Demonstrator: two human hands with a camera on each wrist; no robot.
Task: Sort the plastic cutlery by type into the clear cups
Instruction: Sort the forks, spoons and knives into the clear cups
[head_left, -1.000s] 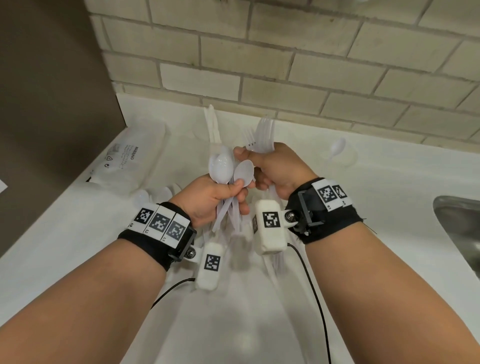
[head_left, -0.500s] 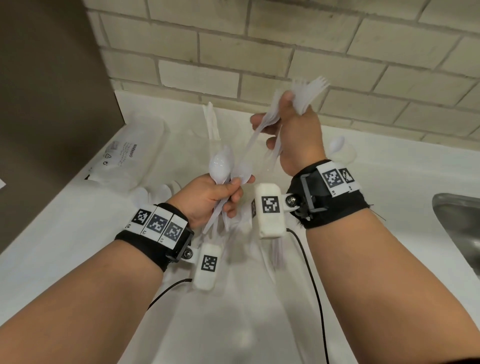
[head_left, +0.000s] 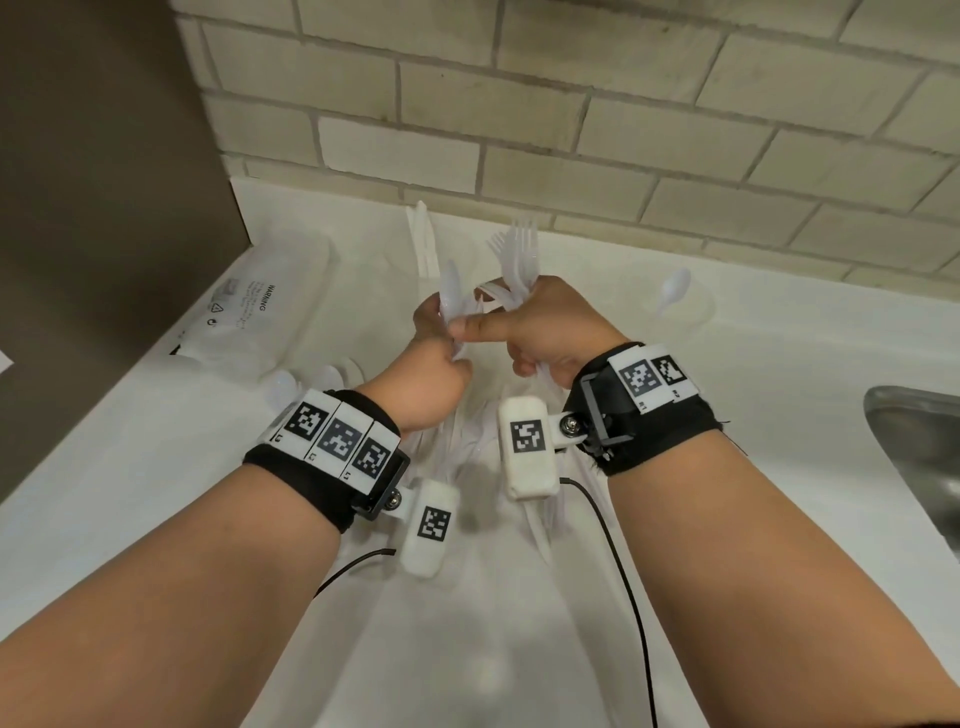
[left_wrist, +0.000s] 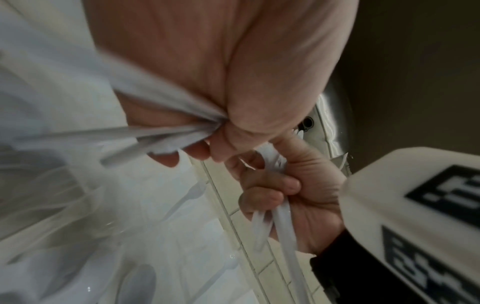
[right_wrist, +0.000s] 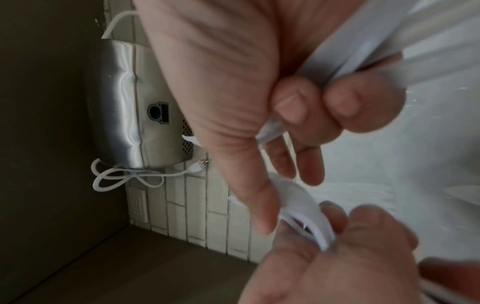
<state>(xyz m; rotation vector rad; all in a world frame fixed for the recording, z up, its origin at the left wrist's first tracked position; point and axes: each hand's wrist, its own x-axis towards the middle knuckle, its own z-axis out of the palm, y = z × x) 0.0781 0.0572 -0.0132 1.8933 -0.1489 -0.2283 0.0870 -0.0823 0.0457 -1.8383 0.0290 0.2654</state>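
In the head view both hands meet above the white counter (head_left: 779, 395). My left hand (head_left: 439, 340) grips a bunch of white plastic spoons (head_left: 450, 291) by the handles, bowls up. My right hand (head_left: 501, 328) grips a bunch of white forks (head_left: 519, 249), tines up, its thumb touching the left hand's fingers. In the left wrist view the spoon handles (left_wrist: 166, 131) fan out from the left fist, beside the fork handles (left_wrist: 283, 218). White knives (head_left: 423, 244) stand at the back, and a clear cup (head_left: 693, 312) holds one spoon (head_left: 675, 288).
A clear plastic bag (head_left: 260, 312) lies at the left by a dark wall. Loose spoons (head_left: 311, 382) and more cutlery (head_left: 467, 441) lie under my wrists. A steel sink (head_left: 914, 441) is at the right edge. A brick wall backs the counter.
My right hand, raised high with the forks half a second ago, has come back down against the left hand. The left hand has pushed forward with its spoons.
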